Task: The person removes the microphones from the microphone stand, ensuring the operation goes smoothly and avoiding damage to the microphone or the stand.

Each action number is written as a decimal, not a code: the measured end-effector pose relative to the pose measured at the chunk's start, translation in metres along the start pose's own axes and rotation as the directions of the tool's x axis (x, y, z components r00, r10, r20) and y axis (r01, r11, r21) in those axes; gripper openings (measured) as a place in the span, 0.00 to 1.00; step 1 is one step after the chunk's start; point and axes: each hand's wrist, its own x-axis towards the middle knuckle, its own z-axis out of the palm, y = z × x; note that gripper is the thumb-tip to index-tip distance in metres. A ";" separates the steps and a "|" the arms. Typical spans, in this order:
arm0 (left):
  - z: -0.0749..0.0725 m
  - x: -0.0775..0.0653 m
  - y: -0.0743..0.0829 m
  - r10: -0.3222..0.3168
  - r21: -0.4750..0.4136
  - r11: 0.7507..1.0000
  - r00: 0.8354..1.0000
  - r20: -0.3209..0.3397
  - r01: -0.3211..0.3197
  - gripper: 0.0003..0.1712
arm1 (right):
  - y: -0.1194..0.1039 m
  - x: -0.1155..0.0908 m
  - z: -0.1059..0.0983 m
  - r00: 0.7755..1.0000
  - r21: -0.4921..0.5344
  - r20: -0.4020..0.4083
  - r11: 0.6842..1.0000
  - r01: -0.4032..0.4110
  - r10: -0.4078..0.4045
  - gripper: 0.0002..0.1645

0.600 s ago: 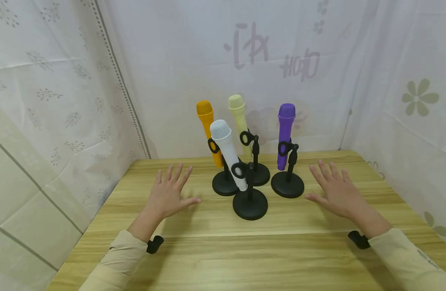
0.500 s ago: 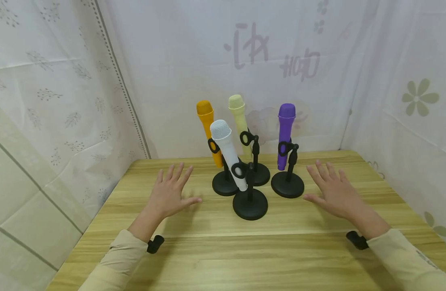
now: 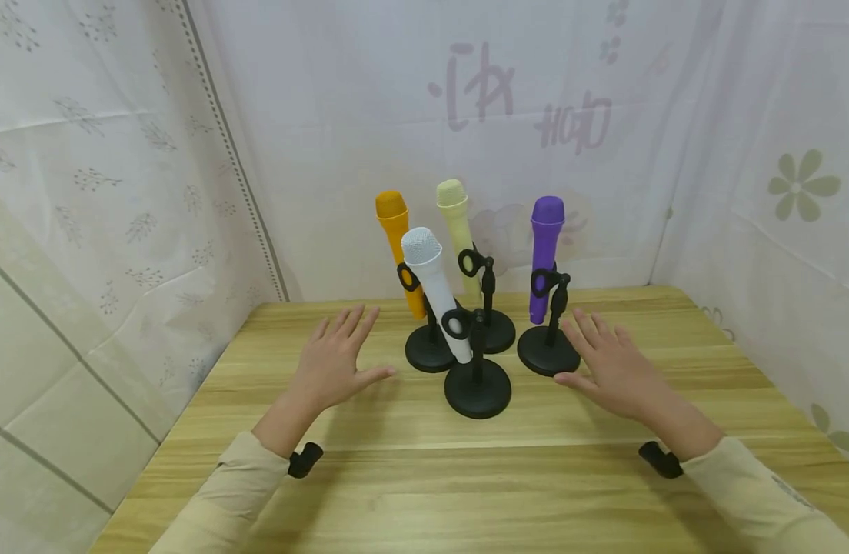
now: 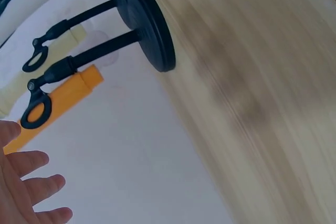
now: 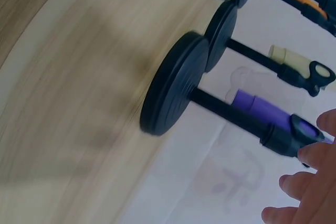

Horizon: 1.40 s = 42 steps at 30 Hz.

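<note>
Spread fingers and an empty palm mark my left hand, held left of the stands and nearest the orange microphone. On the other side my right hand has its fingers spread too, close to the purple microphone and its stand. A white microphone leans in the frontmost black stand. Behind it a pale yellow microphone sits in another stand. The orange microphone's stand is partly hidden by the white microphone. Neither hand holds anything.
All the stands rest on a wooden table. A patterned white curtain hangs behind the table and along both sides. Black devices are strapped at both wrists.
Both hands have moved inward toward the stands, the right one farther left, next to the purple microphone's stand. The microphones and stands stay in place.
</note>
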 end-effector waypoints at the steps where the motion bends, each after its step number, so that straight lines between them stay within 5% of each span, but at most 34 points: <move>1: -0.001 0.001 0.001 0.006 -0.007 1.000 1.000 -0.004 -0.006 0.54 | -0.002 0.001 0.000 1.000 0.002 0.003 1.000 0.003 -0.003 0.50; 15: -0.001 0.013 0.022 0.049 -0.201 0.975 0.979 -0.200 -0.090 0.50 | -0.030 0.026 0.010 0.995 0.142 -0.059 0.986 0.087 -0.080 0.47; 23: -0.004 0.018 0.036 0.001 -0.321 0.945 0.980 -0.201 -0.066 0.49 | -0.044 0.037 0.014 0.988 0.242 -0.126 0.964 0.114 -0.085 0.46; 32: -0.004 0.031 0.051 -0.050 -0.503 0.862 0.975 -0.215 -0.067 0.46 | -0.060 0.049 0.017 0.985 0.434 -0.169 0.896 0.094 -0.021 0.46; 42: -0.005 0.045 0.067 -0.119 -0.650 0.758 0.965 -0.233 -0.064 0.43 | -0.073 0.062 0.025 0.982 0.538 -0.185 0.838 0.087 0.017 0.44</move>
